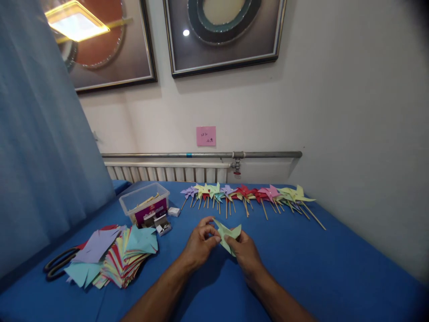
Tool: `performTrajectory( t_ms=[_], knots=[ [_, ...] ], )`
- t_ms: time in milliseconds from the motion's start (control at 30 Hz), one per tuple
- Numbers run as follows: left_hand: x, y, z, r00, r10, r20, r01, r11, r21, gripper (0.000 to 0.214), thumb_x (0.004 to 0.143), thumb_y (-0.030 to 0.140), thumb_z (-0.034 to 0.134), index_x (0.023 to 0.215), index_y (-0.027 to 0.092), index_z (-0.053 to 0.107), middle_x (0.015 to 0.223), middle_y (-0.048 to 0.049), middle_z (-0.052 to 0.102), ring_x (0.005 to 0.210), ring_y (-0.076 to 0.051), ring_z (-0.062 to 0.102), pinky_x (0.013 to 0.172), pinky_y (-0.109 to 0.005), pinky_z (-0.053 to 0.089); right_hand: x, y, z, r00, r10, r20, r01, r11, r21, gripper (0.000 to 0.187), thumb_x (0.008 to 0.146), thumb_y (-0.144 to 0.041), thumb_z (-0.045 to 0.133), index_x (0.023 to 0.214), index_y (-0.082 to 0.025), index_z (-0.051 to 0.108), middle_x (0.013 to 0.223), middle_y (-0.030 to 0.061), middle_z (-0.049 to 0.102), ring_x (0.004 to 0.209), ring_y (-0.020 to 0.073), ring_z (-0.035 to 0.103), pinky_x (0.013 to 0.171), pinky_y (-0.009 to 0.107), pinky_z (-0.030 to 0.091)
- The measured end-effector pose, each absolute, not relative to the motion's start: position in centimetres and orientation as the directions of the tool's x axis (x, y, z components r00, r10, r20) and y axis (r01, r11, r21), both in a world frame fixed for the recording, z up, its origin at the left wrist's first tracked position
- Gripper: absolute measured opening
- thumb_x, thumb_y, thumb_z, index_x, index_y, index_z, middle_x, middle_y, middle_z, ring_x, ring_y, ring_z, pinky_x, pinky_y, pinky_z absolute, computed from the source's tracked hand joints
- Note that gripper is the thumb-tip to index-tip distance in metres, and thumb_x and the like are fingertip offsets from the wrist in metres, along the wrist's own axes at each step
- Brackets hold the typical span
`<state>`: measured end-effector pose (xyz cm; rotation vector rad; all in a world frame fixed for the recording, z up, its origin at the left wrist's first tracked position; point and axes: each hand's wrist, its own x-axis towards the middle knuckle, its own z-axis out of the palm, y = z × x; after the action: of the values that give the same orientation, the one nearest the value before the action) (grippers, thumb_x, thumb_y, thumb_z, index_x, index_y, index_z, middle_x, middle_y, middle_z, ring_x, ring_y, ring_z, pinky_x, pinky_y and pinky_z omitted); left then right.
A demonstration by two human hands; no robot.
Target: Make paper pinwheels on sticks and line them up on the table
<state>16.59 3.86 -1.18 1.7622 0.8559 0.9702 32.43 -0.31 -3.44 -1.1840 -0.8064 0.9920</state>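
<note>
Above the middle of the blue tabletop, a light green paper pinwheel (230,233), its blades partly folded in, is between my two hands. My right hand (247,254) is closed on its right side, the thumb pressing near the centre. My left hand (198,245) has its fingers curled and its thumb and fingertips at the left edge of the green paper. Whether those fingertips also hold something small, I cannot make out. No stick shows on this pinwheel.
Finished pinwheels on sticks (244,193) lie in a row at the back. To the left are a clear plastic box (145,203) with sticks, a small open box of pins (163,225), a small white box (174,211), stacked cut paper (122,259) and scissors (60,263).
</note>
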Motion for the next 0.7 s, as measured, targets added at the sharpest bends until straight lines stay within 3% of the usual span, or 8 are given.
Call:
performTrajectory(
  t_ms=[200, 467, 600, 700],
  knots=[
    [16.91, 3.20, -0.78, 0.444, 0.844, 0.302, 0.260, -0.444, 0.857, 0.010, 0.084, 0.015, 0.062, 0.080, 0.019, 0.070, 0.151, -0.0106, 0.054, 0.143, -0.027, 0.048, 0.116, -0.039, 0.041, 31.68, -0.68, -3.02, 0.327, 0.945, 0.009, -0.208, 0.081, -0.975, 0.030, 0.059, -0.037, 0.078, 0.081, -0.021, 0.067, 0.068, -0.0026, 0.068, 0.063, 0.0177, 0.060, 0.061, 0.028, 0.045],
    [16.91, 2.98, -0.70, 0.453, 0.840, 0.300, 0.293, -0.458, 0.839, 0.013, 0.089, 0.017, 0.057, 0.080, 0.020, 0.065, 0.143, -0.0103, 0.060, 0.141, -0.024, 0.050, 0.112, -0.033, 0.043, 31.64, -0.69, -3.08, 0.310, 0.951, 0.019, -0.178, 0.077, -0.981, 0.032, 0.060, -0.040, 0.079, 0.082, -0.021, 0.067, 0.068, -0.0015, 0.068, 0.064, 0.0187, 0.060, 0.062, 0.028, 0.046],
    [17.01, 3.23, -1.17, 0.435, 0.826, 0.358, 0.214, -0.481, 0.850, 0.011, 0.087, 0.020, 0.058, 0.077, 0.020, 0.063, 0.128, -0.0109, 0.066, 0.129, -0.024, 0.057, 0.105, -0.033, 0.045, 31.82, -0.47, -3.55, 0.282, 0.959, 0.034, -0.170, 0.085, -0.982, 0.036, 0.060, -0.043, 0.081, 0.084, -0.020, 0.067, 0.067, -0.0015, 0.068, 0.064, 0.0178, 0.058, 0.062, 0.028, 0.044],
    [17.14, 3.43, -1.49, 0.426, 0.826, 0.370, 0.183, -0.479, 0.858, 0.012, 0.084, 0.022, 0.058, 0.073, 0.019, 0.060, 0.104, -0.0081, 0.069, 0.102, -0.021, 0.064, 0.088, -0.031, 0.047, 31.87, -0.35, -3.71, 0.271, 0.962, 0.034, -0.173, 0.084, -0.981, 0.037, 0.059, -0.043, 0.082, 0.084, -0.019, 0.067, 0.066, -0.0021, 0.066, 0.063, 0.0170, 0.057, 0.061, 0.028, 0.043]
  ],
)
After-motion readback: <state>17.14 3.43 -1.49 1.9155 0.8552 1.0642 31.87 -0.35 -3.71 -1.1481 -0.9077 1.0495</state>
